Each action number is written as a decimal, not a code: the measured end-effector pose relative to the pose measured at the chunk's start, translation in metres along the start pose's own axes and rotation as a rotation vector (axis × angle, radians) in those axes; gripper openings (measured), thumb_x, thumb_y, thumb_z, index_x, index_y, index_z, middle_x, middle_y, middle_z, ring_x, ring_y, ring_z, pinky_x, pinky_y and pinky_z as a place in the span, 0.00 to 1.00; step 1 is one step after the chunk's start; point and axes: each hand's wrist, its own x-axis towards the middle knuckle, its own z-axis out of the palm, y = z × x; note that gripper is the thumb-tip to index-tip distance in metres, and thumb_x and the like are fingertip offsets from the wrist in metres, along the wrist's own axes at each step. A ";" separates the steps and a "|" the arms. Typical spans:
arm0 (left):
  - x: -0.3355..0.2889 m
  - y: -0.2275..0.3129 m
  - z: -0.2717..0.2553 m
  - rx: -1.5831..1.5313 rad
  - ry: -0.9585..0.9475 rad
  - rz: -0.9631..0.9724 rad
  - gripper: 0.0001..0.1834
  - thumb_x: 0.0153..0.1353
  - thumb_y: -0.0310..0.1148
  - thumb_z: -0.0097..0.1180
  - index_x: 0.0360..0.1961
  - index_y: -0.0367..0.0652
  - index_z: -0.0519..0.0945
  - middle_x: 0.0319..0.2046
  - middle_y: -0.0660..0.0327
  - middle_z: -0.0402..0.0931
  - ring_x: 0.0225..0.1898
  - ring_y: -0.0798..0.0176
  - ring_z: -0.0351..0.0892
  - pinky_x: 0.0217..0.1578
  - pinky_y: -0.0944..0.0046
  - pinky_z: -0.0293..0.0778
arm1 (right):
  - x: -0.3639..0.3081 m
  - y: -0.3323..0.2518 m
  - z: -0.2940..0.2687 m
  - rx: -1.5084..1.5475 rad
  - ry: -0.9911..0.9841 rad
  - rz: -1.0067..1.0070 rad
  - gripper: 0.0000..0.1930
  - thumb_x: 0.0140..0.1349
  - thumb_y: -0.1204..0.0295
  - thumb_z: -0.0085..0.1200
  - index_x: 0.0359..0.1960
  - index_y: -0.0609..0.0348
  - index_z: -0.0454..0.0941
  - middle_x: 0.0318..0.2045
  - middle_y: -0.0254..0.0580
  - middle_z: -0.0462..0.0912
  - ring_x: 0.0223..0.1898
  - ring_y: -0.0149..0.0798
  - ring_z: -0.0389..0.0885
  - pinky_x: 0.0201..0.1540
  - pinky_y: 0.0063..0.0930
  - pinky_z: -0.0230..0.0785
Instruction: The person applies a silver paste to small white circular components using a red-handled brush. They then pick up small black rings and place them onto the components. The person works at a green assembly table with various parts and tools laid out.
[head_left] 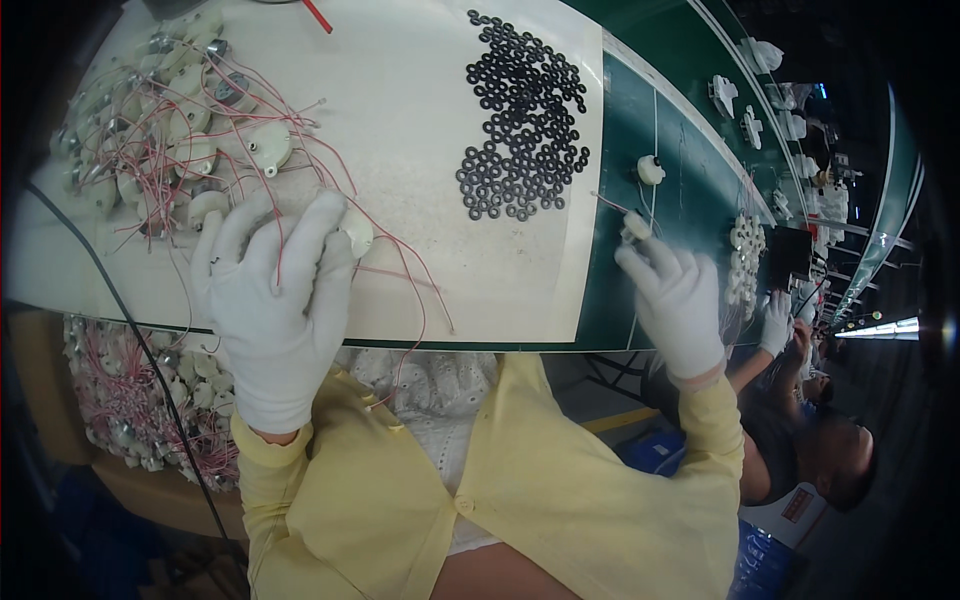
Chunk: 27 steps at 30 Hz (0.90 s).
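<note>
My left hand (275,305), in a white glove, reaches over the near edge of a pile of white plastic motors with red wires (190,130). Its thumb and forefinger close on a white round motor (357,232), whose wires trail toward me; the fingers partly hide it. Over the green strip at the right, my gloved right hand (682,305) pinches a small white motor (636,227) with thin wires between its fingertips. Just beyond it lies another white motor (651,170) with a dark top.
Many small black rings (525,120) are spread on the white tabletop (420,150). More wired motors cluster (746,262) on the green surface's right side. A cardboard box (60,395) of similar parts stands below left, crossed by a black cable (130,305). A co-worker's gloved hand (777,322) is at right.
</note>
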 end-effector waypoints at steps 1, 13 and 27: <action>0.001 0.000 0.000 0.005 -0.009 -0.013 0.24 0.51 0.33 0.71 0.51 0.54 0.82 0.34 0.64 0.75 0.47 0.52 0.77 0.54 0.45 0.70 | -0.006 -0.001 -0.007 0.095 -0.017 0.011 0.16 0.53 0.76 0.62 0.44 0.44 0.81 0.40 0.28 0.81 0.35 0.36 0.76 0.38 0.36 0.64; -0.004 0.008 -0.005 -0.023 -0.137 -0.037 0.28 0.53 0.37 0.71 0.57 0.51 0.80 0.43 0.64 0.80 0.56 0.49 0.75 0.63 0.40 0.65 | 0.016 -0.002 0.019 0.598 0.193 0.462 0.10 0.57 0.68 0.67 0.39 0.54 0.84 0.22 0.31 0.83 0.21 0.36 0.77 0.30 0.32 0.69; -0.008 0.007 -0.008 -0.055 -0.032 -0.007 0.32 0.46 0.37 0.74 0.55 0.52 0.79 0.34 0.63 0.77 0.49 0.50 0.77 0.58 0.39 0.67 | -0.013 -0.004 0.033 0.838 0.039 0.894 0.18 0.67 0.62 0.61 0.25 0.64 0.82 0.20 0.35 0.81 0.21 0.27 0.73 0.25 0.26 0.64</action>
